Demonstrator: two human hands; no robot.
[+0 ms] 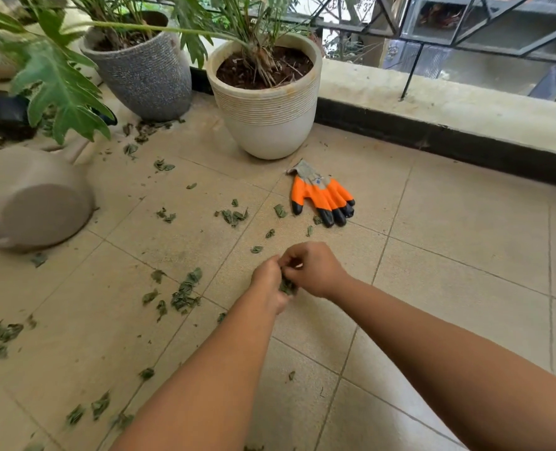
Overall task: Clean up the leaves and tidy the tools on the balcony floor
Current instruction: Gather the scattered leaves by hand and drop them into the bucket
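Leaves (185, 292) are lying scattered across the beige tiled balcony floor (449, 288), thickest on the left and centre, with small clumps trailing up toward the plant pots. Both bare hands are meeting low over the tiles near the middle of the view: the left hand (268, 283) is curling closed around a dark green wad of gathered leaves (288, 287), and the right hand (314, 270) is pressing against it from the right, its fingers (291, 258) bent in and pinching at the same wad, so both are clamped on leaf material. Just beyond the hands, an orange glove (322, 198) with black fingertips and a grey cuff is lying flat on the floor, its fingers pointing toward the lower right, with a few stray leaves beside it. Behind the glove a cream ribbed pot (267, 105) holding soil and a plant is standing upright, and to its left a grey speckled pot (143, 76) is standing too. At the left edge a taupe watering can (32, 203) is lying tipped on its side, its round base facing the camera. A low concrete ledge (449, 102) with a dark base is running along the far right under a metal railing
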